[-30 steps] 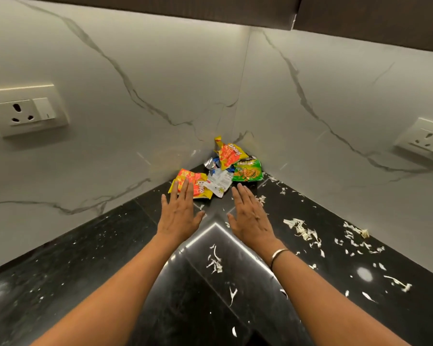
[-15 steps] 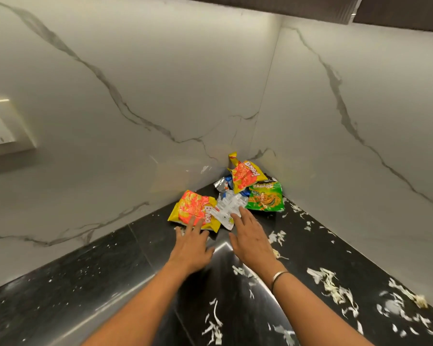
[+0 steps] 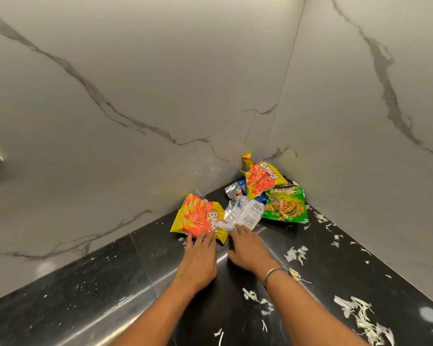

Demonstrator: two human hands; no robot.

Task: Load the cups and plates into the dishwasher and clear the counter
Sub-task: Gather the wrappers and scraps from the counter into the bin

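Observation:
Empty snack wrappers lie in the far corner of the black counter point(image 3: 85, 290). A yellow-red chip bag point(image 3: 198, 217) is nearest on the left. A white-silver wrapper point(image 3: 245, 213) lies in the middle, a green bag point(image 3: 284, 206) on the right, and a second yellow-red bag point(image 3: 260, 178) leans in the corner. My left hand point(image 3: 198, 260) lies flat with its fingertips on the near edge of the left chip bag. My right hand point(image 3: 248, 248) touches the white wrapper with its fingertips. Both hands have fingers spread and hold nothing. No cups or plates are in view.
Marble walls point(image 3: 160, 96) close off the corner on both sides. White vegetable scraps point(image 3: 360, 313) are scattered over the right part of the counter. A seam runs across the black stone under my arms.
Both hands have reached forward into the corner, from open counter to touching the wrappers. The view has moved closer, and the wall sockets have left the frame.

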